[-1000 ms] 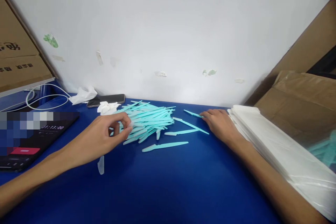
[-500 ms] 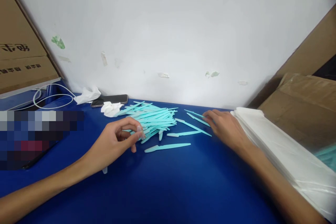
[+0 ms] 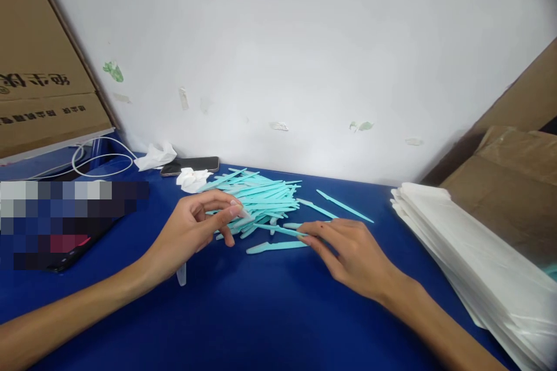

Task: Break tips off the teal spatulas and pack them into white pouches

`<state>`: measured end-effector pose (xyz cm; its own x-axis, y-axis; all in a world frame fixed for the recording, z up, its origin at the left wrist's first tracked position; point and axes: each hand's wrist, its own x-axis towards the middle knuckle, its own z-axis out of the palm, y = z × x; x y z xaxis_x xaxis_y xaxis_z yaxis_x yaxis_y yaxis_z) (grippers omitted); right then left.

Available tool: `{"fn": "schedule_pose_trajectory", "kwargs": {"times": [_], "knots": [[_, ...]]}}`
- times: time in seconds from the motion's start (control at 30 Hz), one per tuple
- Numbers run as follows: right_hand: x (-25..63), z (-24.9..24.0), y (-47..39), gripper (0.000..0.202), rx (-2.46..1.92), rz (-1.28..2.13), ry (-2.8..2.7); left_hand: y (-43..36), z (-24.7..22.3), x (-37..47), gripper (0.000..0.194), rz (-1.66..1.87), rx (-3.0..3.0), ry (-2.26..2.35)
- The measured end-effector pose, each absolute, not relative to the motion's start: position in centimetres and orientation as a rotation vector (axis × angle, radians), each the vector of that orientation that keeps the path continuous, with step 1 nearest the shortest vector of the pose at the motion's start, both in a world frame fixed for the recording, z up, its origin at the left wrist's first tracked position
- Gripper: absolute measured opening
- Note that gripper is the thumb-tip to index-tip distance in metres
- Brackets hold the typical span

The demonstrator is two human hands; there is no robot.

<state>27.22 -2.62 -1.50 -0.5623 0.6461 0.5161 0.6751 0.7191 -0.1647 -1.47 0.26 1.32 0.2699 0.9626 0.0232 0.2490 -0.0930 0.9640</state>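
My left hand (image 3: 198, 223) is closed in a pinch, with a small translucent blade cap (image 3: 247, 215) between thumb and forefinger. Between the fingertips of my right hand (image 3: 348, 252) is a thin turquoise eyebrow razor (image 3: 278, 229), its head pointing left toward the cap. Behind both hands lies a heap of similar razors (image 3: 265, 197), partly covered by my left hand. One loose razor (image 3: 276, 247) rests in front of the heap, and another razor (image 3: 344, 206) lies to its right. Another translucent cap (image 3: 181, 275) shows on the table below my left wrist.
A phone (image 3: 195, 165) and crumpled tissues (image 3: 156, 156) lie near the white wall. White flat bags (image 3: 470, 249) are stacked at right beside a cardboard box (image 3: 517, 185). At left are a white cable (image 3: 104, 171), a blurred dark item (image 3: 65, 226) and another carton (image 3: 47, 69).
My right hand has come left and nearer with a razor from the right side of the table, bringing it close to my left hand. The view has shifted slightly.
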Motion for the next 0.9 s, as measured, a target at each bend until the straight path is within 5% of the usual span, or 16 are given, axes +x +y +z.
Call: {"fn": "schedule_pose_trajectory", "kwargs": {"times": [0.9], "knots": [[26.1, -2.4, -3.4, 0.015, -0.989, 0.102, -2.336, -0.8, 1.1, -0.5, 0.03, 0.68, 1.627, 1.128]]}}
